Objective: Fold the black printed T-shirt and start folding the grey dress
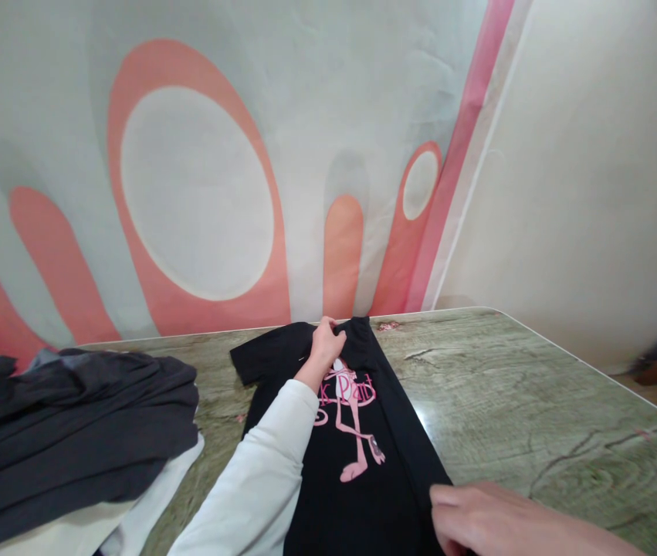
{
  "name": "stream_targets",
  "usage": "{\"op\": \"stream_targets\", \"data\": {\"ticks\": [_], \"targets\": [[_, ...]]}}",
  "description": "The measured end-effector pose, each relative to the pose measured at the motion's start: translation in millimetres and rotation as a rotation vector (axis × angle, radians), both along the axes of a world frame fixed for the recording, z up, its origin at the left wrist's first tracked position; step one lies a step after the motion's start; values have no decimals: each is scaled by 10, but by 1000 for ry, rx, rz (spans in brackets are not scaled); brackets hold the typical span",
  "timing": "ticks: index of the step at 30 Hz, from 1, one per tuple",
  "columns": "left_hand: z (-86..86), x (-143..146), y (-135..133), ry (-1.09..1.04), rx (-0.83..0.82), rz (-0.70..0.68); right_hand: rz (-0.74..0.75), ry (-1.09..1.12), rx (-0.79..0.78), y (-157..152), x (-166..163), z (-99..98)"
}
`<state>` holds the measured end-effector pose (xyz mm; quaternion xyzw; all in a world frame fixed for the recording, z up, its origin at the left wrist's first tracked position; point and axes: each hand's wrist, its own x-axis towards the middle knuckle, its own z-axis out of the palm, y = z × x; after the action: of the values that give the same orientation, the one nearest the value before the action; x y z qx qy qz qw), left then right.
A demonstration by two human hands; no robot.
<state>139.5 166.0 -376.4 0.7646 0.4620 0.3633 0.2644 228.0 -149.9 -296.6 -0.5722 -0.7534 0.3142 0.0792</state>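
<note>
I see the shirt (401, 471) lying flat on the table (536, 401), print up, with its collar at the far edge. My left hand (325, 344) is closed on the collar. My right hand (479, 517) touches the shirt's near right edge; I cannot tell whether it grips. A clothes pile (73, 417) lies to the left.

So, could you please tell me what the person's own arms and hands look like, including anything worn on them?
The left hand is bare, and its arm is covered down to the wrist by a long white sleeve of soft, plain fabric with no markings. The right hand is bare too, and no sleeve shows on the part of its forearm in view. No gloves, rings or watch are visible.
</note>
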Motion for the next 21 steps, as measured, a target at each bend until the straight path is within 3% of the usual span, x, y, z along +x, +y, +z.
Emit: {"op": "stream_targets", "data": {"ticks": [6, 13, 17, 21], "targets": [[-38, 13, 67, -104, 0, -15, -46, 28, -103, 32, 57, 64], [-49, -39, 187, -124, 5, -16, -15, 137, -100, 76, 52, -100], [-67, -102, 201, -84, -2, -2, 45, 162, -145, 110, 2, -69], [-68, -119, 185, -36, -20, 6, 83, 199, 5, 323, 102, 57]]}}
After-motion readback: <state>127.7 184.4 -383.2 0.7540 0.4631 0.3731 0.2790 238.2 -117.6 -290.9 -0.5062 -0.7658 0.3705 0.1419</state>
